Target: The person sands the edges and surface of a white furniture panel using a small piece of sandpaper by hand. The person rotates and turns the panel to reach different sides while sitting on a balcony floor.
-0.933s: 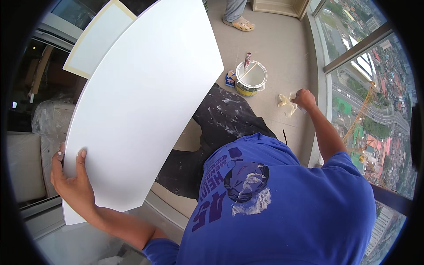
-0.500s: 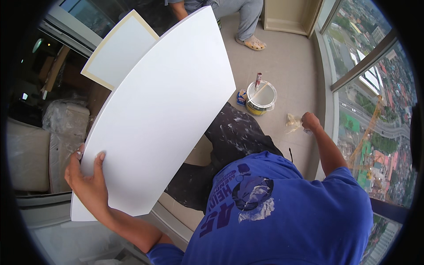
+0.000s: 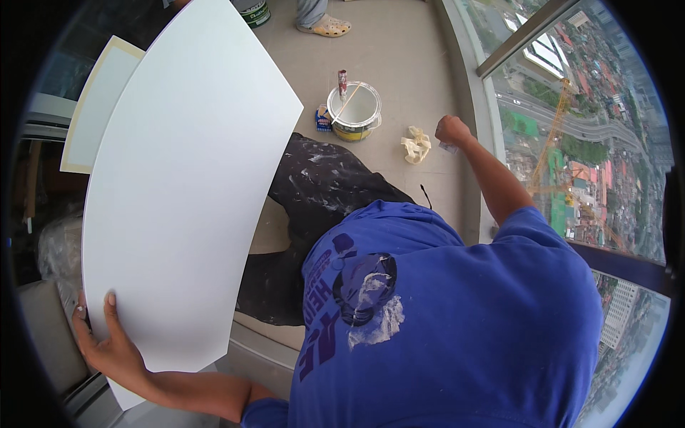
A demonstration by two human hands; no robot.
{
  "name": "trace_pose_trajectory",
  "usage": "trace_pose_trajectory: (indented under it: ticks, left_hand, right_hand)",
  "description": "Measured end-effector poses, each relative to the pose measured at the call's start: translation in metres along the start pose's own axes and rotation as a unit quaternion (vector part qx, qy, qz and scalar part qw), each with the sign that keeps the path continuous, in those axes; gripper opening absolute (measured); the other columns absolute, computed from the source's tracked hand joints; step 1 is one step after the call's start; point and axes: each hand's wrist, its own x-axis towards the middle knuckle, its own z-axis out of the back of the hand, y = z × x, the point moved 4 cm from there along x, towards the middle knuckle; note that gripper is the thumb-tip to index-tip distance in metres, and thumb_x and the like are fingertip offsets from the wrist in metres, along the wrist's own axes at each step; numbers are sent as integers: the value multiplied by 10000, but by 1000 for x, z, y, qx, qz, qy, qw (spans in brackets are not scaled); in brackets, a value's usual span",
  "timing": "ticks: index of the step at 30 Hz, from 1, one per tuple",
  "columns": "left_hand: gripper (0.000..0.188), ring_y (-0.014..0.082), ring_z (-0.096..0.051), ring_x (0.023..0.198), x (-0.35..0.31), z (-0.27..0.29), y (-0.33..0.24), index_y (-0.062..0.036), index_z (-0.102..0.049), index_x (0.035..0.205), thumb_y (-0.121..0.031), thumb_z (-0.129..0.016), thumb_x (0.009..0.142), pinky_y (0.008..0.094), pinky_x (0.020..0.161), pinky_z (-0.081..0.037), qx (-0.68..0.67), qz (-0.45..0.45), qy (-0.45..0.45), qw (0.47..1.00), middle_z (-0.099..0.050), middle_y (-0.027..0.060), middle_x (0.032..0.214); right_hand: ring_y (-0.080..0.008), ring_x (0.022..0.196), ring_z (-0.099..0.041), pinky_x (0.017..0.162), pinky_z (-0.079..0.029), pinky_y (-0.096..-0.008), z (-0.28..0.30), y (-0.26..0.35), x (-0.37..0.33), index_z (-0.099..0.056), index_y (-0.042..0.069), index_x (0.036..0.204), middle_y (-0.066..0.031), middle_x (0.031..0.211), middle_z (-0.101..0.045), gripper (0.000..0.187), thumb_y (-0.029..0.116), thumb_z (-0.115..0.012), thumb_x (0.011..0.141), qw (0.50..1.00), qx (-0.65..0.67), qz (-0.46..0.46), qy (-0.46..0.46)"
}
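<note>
A large white panel (image 3: 189, 178) with a curved left edge leans in front of me, on the left. My left hand (image 3: 118, 357) grips its lower left edge, with the thumb on the white face and the fingers behind. Off to the right, my right hand (image 3: 454, 131) is closed above the floor. A bit of clear, crumpled film (image 3: 447, 148) shows under its fingers; most of it is hidden. Next to this hand lies crumpled pale-yellow material (image 3: 416, 145), apart from it.
A white-rimmed bucket (image 3: 348, 133) stands ahead, with a thin stick (image 3: 347, 104) and a red-stained handle (image 3: 342, 84). Beside it sits a blue packet (image 3: 323, 120). Behind the panel is a smaller tape-edged panel (image 3: 84, 139). Another person's clog (image 3: 330, 26) is beyond; windows (image 3: 542, 107) line the right.
My view has shifted, so the bucket and panel appear farther left. My right hand has moved slightly away from the pale-yellow material. My left hand keeps its grip on the panel.
</note>
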Motion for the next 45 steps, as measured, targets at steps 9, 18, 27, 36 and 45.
trace_pose_trajectory:
  ticks: [9, 18, 27, 36, 45]
  left_hand:
    - [474, 328, -628, 1206, 1, -1, 2, -53, -730, 1286, -256, -877, 884, 470, 1069, -483, 45, 33, -1, 998, -743, 166, 1247]
    - [527, 317, -569, 1228, -7, 0, -10, -54, -724, 1304, -266, -901, 854, 457, 1039, -501, 73, 61, -16, 995, -713, 139, 1232]
    - [540, 338, -563, 1256, -7, -5, -7, -32, -715, 1301, -237, -908, 841, 457, 1071, -479, 35, 73, -1, 997, -725, 141, 1266]
    - [455, 340, -734, 985, -1, -1, -21, 29, -710, 1216, -219, -880, 876, 441, 937, -558, 20, 13, -2, 1000, -774, 212, 1152]
    - [455, 324, -717, 1069, -4, 1, -15, 42, -702, 1217, -188, -885, 870, 426, 983, -547, 3, 43, -5, 999, -757, 211, 1210]
  right_hand:
    - [-153, 620, -649, 574, -539, -300, -3, 146, -70, -740, 17, 977, -62, 749, -664, 686, 699, -740, 903, 730, 641, 4, 237]
    - [-133, 860, -729, 690, -622, -284, 21, 182, -125, -683, 4, 1255, -57, 1022, -748, 354, 67, -796, 925, 756, 510, 186, 366]
    - [-203, 877, -737, 825, -577, -346, 165, 282, -122, -712, -6, 1249, -165, 1054, -770, 258, 79, -671, 1010, 797, 486, 321, -161]
    - [-209, 1001, -743, 896, -560, -305, 289, 366, -139, -736, 43, 1270, -138, 1162, -783, 249, 60, -642, 1040, 603, 561, 369, -431]
    - [-244, 1004, -742, 916, -548, -357, 271, 370, -121, -749, -31, 1180, -197, 1057, -774, 216, 68, -692, 996, 525, 604, 410, -438]
